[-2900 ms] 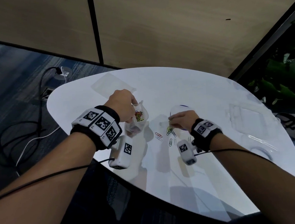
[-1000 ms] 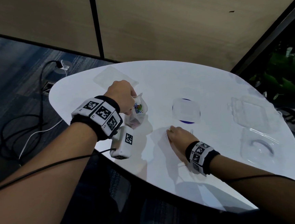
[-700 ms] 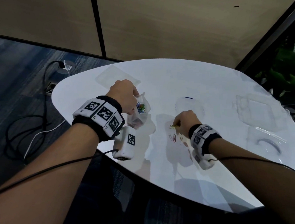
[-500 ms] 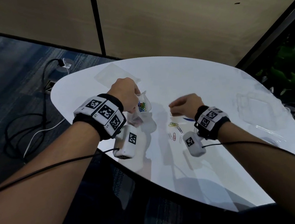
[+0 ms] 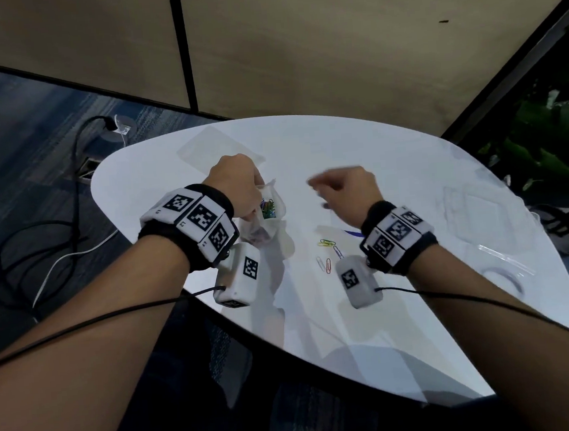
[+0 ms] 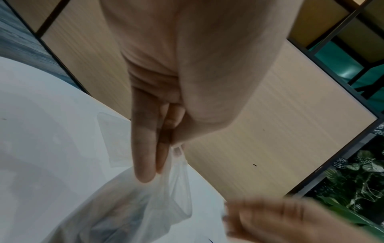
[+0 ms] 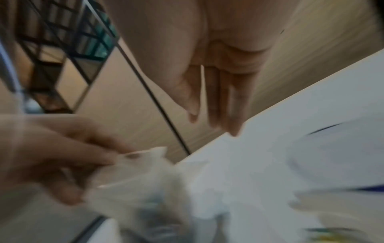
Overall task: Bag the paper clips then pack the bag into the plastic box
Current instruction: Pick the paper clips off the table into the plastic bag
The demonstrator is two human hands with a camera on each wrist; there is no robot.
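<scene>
My left hand (image 5: 235,181) pinches the rim of a small clear bag (image 5: 273,224) and holds it up off the white table (image 5: 370,311). Coloured paper clips (image 5: 269,209) lie inside the bag. The left wrist view shows the thumb and straight fingers (image 6: 143,164) clamping the bag (image 6: 145,210). My right hand (image 5: 339,186) hovers just right of the bag's mouth, blurred by motion. Its thumb lies close to the forefinger (image 7: 207,115), and no clip shows between them. Several loose clips (image 5: 327,244) lie on the table below it. The clear plastic box (image 5: 475,205) stands at the far right.
A round clear dish with a blue rim (image 5: 353,234) sits under my right wrist. Another clear plastic piece (image 5: 500,265) lies in front of the box. A flat spare bag (image 5: 215,145) lies at the table's back. Cables (image 5: 37,237) cross the floor on the left.
My right hand left the loose clips on the table, rose and moved left towards the bag's mouth. My left hand kept the bag held up in the same place.
</scene>
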